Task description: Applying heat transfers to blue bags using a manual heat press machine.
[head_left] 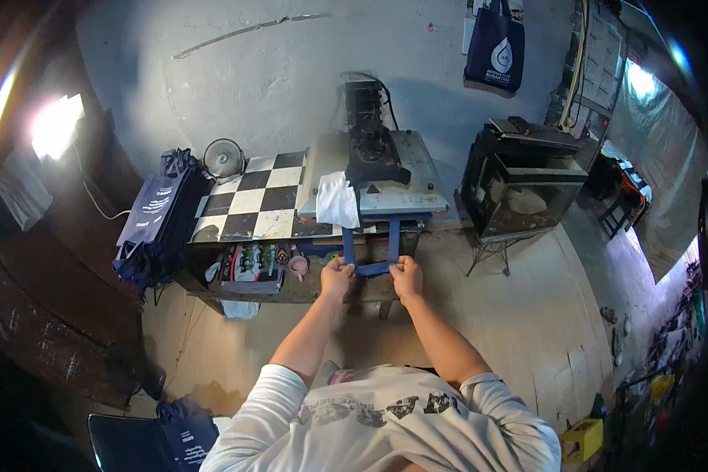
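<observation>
Before me stands a heat press with a broad metal top plate. A blue fabric bag handle comes out from under the plate's front edge as two straps joined in a loop. The left corner of this loop is pinched in my left hand, between thumb and fingers. At its right corner my right hand grips it the same way. Any bag body belonging to the handle is hidden beneath the plate. A white cloth drapes over the plate's front left part.
Left of the press, a checkered tabletop carries a small fan and a stack of navy tote bags. The shelf below holds a pink mug. A glass tank stands at right. Another navy bag lies behind me at left.
</observation>
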Motion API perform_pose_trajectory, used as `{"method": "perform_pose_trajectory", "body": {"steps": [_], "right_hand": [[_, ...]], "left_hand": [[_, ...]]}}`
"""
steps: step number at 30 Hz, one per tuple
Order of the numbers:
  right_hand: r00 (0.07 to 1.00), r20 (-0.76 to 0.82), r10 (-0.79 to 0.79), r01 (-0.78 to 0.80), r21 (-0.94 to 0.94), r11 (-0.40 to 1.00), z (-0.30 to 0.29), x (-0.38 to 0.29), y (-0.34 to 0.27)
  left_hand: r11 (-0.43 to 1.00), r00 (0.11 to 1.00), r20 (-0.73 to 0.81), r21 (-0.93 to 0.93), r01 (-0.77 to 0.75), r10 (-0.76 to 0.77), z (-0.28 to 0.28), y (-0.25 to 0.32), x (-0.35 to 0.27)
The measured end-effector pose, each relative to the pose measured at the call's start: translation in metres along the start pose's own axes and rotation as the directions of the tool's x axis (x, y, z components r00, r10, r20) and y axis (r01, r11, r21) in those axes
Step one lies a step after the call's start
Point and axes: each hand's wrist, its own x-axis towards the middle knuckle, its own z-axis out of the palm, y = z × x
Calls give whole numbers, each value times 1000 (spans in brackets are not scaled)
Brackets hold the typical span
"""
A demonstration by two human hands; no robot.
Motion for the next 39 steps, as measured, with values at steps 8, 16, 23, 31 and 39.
{"method": "perform_pose_trajectory", "body": {"steps": [8,16,23,31,39], "right_hand": [[821,-52,-569,474,-492,730,10,35,-44],[660,243,-711,669,-619,411,42,86,-156],[734,498,-462,612,-780,131,59,143,-168],[828,543,-143,556,-827,79,66,171,-197],[836,533,128,540,-842,-16,76,176,-215]], "left_hand": [[365,672,119,763,-533,731,-10,68,24],[-28,751,472,854,-519,462,5,145,66],[-268,853,465,875,-403,236,25,168,100],[-323,782,575,808,-493,243,28,150,126],[-434,586,608,793,-427,536,24,98,176]]}}
